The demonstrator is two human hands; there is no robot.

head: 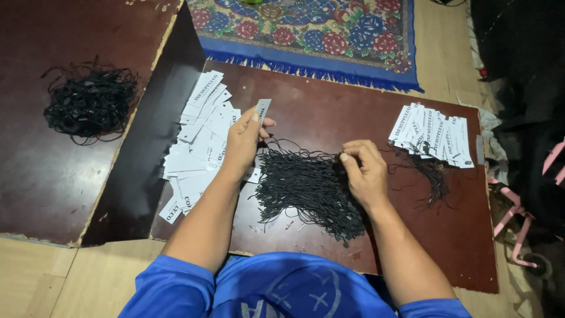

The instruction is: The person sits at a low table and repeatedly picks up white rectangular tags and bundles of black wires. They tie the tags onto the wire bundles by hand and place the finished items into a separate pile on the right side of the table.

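Your left hand [242, 141] has its grip closed on a single white paper tag [262, 110], thumb and fingers pinching its lower end so the tag stands up off the desk [329, 112]. Your right hand [364, 171] has its fingertips pinched together at the right edge of the heap of black strings [309, 191], which lies on the desk between your two hands; it looks to be drawing out one string, though the strand itself is too thin to make out against the pile.

To do this well, keep the pinch on the tag low, so the free end stays clear of your fingers. Pull from the edge of the heap rather than its middle, and lift slowly so that only one loop comes away and the rest do not drag with it.

Outward from there, the loose white tags [197, 144] lie fanned on the left, partly under your left forearm. The strung tags [432, 136] sit at the far right in a neat overlapping row, their black cords trailing toward you. A second bundle of black strings [91, 101] rests well apart on the left-hand board [35, 176].

Any hole in the held tag cannot be seen. The patterned rug [306, 29] is cut off at the top, and the dark things at the right edge are too dim to name.
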